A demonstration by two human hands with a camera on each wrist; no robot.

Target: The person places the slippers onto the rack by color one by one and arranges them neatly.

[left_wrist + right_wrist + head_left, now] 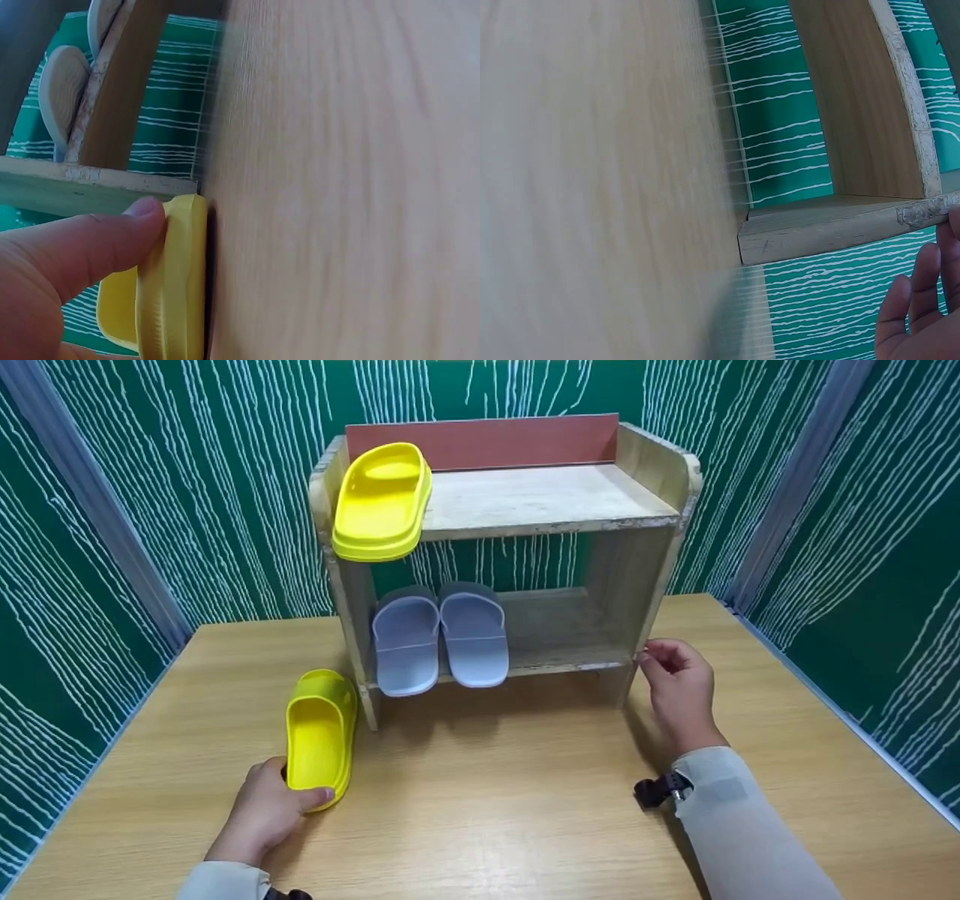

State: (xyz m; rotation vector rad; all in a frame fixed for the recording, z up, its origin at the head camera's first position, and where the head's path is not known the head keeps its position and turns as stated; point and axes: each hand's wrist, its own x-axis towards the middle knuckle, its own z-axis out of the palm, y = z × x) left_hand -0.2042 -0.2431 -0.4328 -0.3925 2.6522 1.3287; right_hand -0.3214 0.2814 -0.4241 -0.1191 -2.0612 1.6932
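Observation:
In the head view my left hand grips the heel end of a yellow slipper, its thumb over the heel rim. This slipper lies on the table, left of a small wooden shoe rack. A matching yellow slipper sits on the top shelf at the left, its heel sticking out past the front edge. Two grey slippers stand side by side on the lower shelf. My right hand pinches the front edge of the rack's right side panel, near the lower shelf's height.
The wooden table carries the rack toward its far edge. Green walls with white streaks rise behind and on both sides. A red board backs the top shelf. A black wrist camera is fixed at my right sleeve.

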